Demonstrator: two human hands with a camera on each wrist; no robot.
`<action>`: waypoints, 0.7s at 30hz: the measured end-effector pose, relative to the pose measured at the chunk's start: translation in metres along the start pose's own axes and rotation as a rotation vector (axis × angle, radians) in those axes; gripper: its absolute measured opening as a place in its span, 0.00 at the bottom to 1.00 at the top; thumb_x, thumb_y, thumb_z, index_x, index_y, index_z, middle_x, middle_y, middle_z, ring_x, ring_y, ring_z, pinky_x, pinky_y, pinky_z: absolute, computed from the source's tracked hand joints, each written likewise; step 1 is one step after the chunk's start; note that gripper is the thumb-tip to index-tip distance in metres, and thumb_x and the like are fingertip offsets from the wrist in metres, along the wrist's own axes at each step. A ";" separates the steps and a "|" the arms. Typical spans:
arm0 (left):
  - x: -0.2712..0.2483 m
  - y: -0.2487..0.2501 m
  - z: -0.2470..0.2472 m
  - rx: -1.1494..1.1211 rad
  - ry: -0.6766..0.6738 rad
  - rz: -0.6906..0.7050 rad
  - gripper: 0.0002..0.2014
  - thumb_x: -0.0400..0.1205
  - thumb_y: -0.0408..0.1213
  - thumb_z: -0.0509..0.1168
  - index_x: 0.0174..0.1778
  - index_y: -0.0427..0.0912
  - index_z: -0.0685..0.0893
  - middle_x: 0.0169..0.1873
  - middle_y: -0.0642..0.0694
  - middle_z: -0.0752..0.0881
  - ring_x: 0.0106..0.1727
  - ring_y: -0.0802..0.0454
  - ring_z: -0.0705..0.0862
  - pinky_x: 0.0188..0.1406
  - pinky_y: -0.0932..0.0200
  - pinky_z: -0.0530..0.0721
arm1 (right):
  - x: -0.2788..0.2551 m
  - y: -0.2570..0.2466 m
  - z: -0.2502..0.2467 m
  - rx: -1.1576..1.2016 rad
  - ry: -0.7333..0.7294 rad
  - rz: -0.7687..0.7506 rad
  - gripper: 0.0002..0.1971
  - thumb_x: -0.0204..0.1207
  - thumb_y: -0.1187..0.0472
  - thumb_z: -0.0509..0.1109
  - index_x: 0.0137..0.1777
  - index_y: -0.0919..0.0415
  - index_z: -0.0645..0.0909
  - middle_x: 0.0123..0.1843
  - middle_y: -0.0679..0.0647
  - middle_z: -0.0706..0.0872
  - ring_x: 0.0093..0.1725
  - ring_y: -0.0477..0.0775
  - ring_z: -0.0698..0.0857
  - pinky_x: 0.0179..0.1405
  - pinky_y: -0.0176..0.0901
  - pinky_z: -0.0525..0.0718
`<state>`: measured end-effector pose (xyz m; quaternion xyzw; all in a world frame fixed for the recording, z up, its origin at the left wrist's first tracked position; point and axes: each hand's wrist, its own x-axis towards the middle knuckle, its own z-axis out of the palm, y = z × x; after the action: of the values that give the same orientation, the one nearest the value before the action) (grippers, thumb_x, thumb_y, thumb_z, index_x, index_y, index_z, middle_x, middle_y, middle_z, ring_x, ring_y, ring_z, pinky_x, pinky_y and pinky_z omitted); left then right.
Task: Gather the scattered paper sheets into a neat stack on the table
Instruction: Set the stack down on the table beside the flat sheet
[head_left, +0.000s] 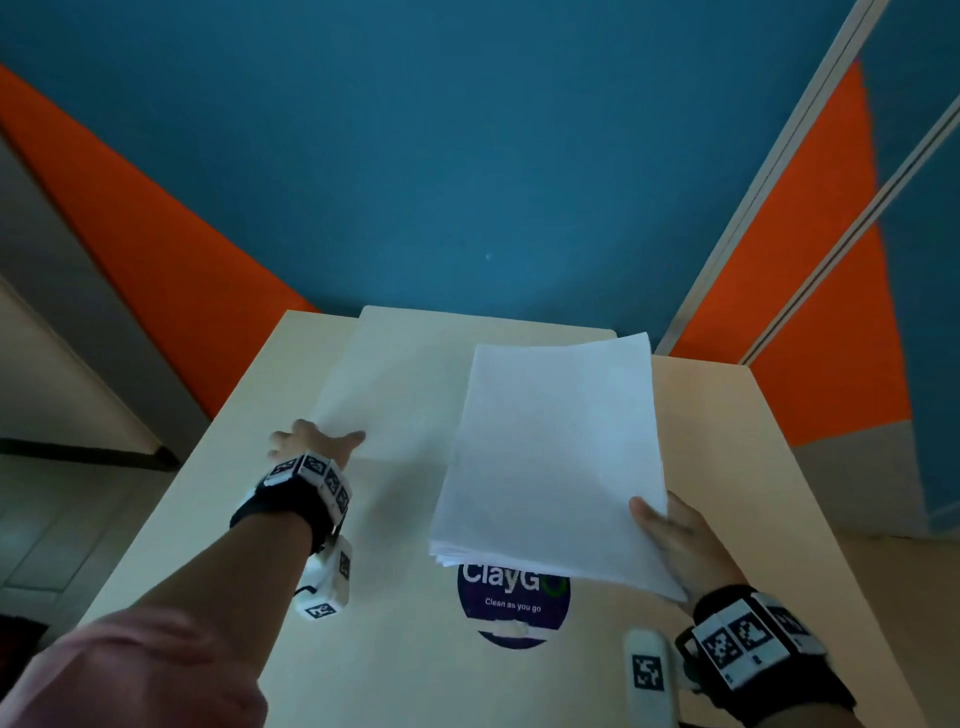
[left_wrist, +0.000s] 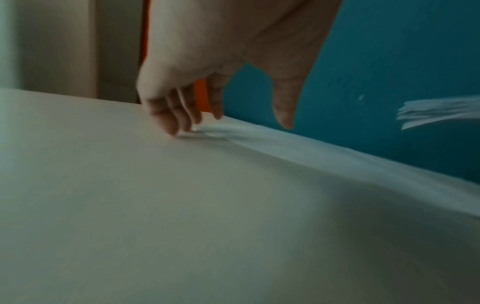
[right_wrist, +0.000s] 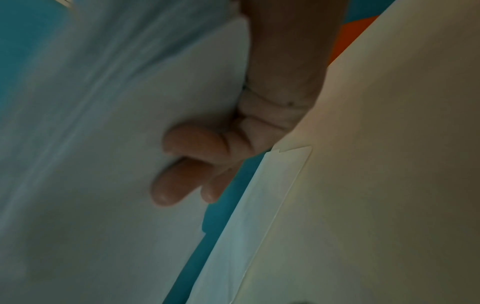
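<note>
My right hand (head_left: 670, 530) holds a stack of white paper sheets (head_left: 556, 457) above the cream table (head_left: 234, 519), thumb on top at the near right corner. In the right wrist view its fingers (right_wrist: 187, 144) curl under the stack (right_wrist: 103, 144). One loose sheet (head_left: 395, 384) lies flat at the table's far left and sticks out past the far edge. My left hand (head_left: 317, 441) is at that sheet's near left corner. Its fingertips (left_wrist: 179, 127) point down and touch the corner of the sheet (left_wrist: 285, 148), thumb held apart. The stack's edge (left_wrist: 436, 111) shows at the right.
A round blue "ClayGo" sticker (head_left: 514, 608) on the table is partly covered by the held stack. A blue and orange wall (head_left: 467, 156) rises just beyond the table's far edge. Floor lies off the table's left edge (head_left: 171, 499).
</note>
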<state>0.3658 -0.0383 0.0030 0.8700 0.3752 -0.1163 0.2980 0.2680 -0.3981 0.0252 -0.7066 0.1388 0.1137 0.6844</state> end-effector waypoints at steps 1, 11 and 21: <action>0.000 0.001 -0.001 0.036 0.039 -0.044 0.44 0.71 0.57 0.71 0.75 0.33 0.65 0.72 0.31 0.67 0.73 0.32 0.68 0.70 0.38 0.69 | 0.004 0.003 -0.002 -0.005 0.016 -0.003 0.41 0.42 0.29 0.78 0.54 0.54 0.82 0.48 0.48 0.91 0.45 0.52 0.90 0.42 0.45 0.84; 0.094 -0.001 0.015 0.242 -0.085 -0.090 0.67 0.40 0.74 0.73 0.74 0.38 0.70 0.73 0.34 0.73 0.73 0.32 0.71 0.71 0.37 0.72 | 0.012 0.018 0.002 -0.008 0.058 0.013 0.40 0.46 0.29 0.77 0.57 0.52 0.82 0.53 0.52 0.91 0.51 0.57 0.90 0.51 0.53 0.86; 0.034 -0.001 -0.003 0.508 -0.094 0.261 0.20 0.86 0.45 0.47 0.74 0.52 0.66 0.75 0.49 0.71 0.78 0.50 0.68 0.78 0.55 0.60 | -0.031 0.029 -0.005 -0.054 0.074 0.081 0.46 0.43 0.29 0.77 0.61 0.56 0.81 0.55 0.54 0.90 0.53 0.59 0.89 0.56 0.56 0.85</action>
<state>0.3880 -0.0161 -0.0095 0.9513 0.2046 -0.2075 0.1001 0.2287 -0.4027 0.0088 -0.7222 0.1893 0.1189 0.6545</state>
